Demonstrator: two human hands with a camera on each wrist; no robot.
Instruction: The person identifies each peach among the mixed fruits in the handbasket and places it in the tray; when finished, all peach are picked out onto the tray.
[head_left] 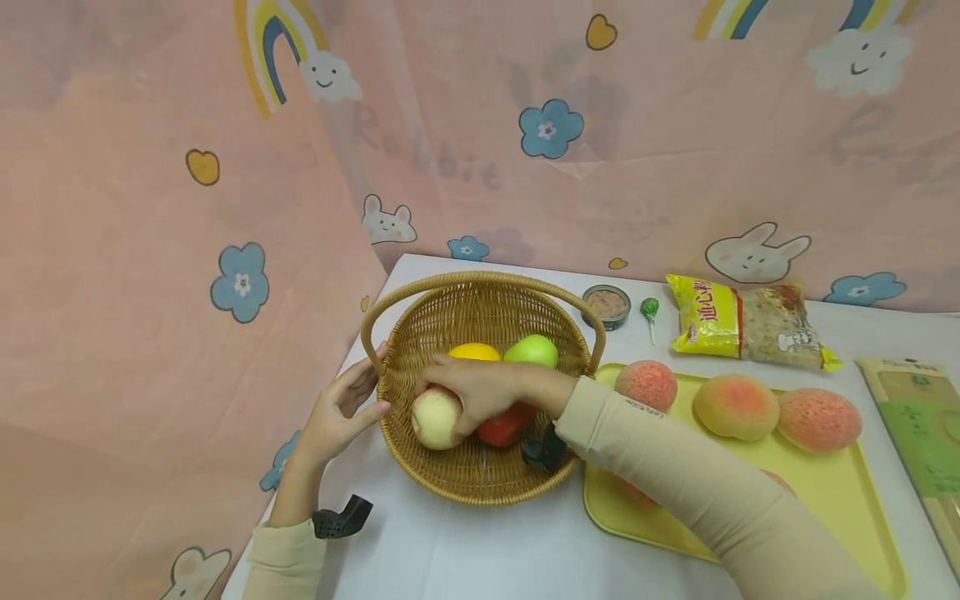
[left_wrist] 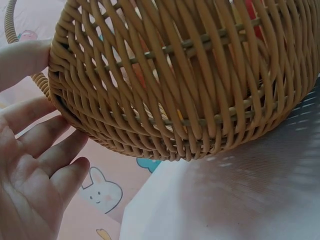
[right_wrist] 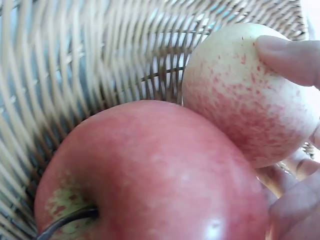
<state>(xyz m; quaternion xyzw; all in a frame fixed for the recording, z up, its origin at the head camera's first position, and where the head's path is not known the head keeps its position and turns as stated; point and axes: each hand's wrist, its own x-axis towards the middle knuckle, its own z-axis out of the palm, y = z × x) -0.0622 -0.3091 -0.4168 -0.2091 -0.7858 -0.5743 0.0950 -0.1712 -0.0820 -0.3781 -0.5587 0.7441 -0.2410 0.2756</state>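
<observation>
My right hand reaches into a wicker basket and holds a pale peach with red speckles, thumb on one side, fingers round the other. Beside the peach lies a red apple with a dark stem, partly covered by the hand in the head view. A green apple and a yellow fruit sit farther back in the basket. At the basket's left rim, my left hand touches the wicker near the handle's base, its thumb and fingers spread apart.
Right of the basket, a yellow tray bears several pinkish peaches, partly under the right sleeve. Behind stand a round tin, a green lollipop and a yellow pasta bag. A green packet lies at far right.
</observation>
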